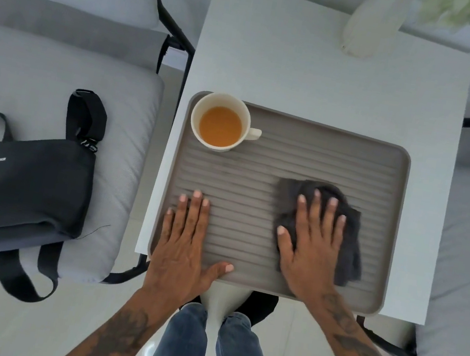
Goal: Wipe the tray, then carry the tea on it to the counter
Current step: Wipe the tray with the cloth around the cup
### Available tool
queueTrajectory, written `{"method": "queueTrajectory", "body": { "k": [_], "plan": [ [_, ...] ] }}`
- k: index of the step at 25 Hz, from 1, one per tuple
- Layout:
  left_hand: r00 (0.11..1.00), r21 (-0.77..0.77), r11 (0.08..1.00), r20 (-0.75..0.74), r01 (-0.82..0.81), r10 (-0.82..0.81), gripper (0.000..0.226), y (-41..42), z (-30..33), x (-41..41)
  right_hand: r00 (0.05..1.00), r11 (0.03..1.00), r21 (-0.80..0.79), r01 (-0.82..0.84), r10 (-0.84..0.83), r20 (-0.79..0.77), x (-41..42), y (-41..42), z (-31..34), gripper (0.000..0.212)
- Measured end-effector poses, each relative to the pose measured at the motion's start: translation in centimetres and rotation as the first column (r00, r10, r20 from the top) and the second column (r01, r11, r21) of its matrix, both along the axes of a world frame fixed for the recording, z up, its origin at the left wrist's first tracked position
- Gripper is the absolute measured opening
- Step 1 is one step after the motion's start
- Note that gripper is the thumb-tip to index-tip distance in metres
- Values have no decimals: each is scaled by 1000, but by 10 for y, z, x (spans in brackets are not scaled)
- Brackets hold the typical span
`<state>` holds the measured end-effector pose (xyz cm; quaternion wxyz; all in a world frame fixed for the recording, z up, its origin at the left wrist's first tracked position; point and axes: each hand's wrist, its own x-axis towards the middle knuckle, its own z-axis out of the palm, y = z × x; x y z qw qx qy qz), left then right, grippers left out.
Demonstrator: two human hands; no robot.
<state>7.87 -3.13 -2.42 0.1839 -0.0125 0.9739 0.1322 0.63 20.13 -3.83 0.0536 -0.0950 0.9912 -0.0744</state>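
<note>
Wiping step: your right hand (pixel 310 245) presses cloth (pixel 352 227) flat, left hand (pixel 184 237) spread, steadying tray (pixel 385 232); next, clear ridges beyond left fingertips, near tea (pixel 220 126).

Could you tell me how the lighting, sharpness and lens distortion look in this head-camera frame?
Head view: soft, even light, faint shadows, no glare on the tea; tray ridges and both hands sharp; cloth edge slightly blurred; table edges bow from the wide-angle lens.
</note>
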Motion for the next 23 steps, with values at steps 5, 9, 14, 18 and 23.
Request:
{"method": "queueTrajectory", "body": {
  "k": [5,9,14,18,23],
  "plan": [
    [1000,-31,999,19,25,-24,117,0,-4,1,920,910,-132,-392,388,-53,-25,-109,-7,55],
    [1000,-16,1000,-15,6,-6,115,0,-1,0,946,944,-77,-321,316,-76,-35,-42,-8,56],
    [1000,-8,1000,4,3,-3,115,0,0,-1,993,998,-26,-65,63,-99,-32,16,-9,56],
    [1000,-20,1000,17,9,-9,116,1,0,0,968,963,-121,-241,229,-105,-30,-74,-13,54],
    [1000,-21,1000,19,12,-11,117,0,-1,0,924,915,-131,-381,371,-94,-41,-87,-14,51]
  ]
}}
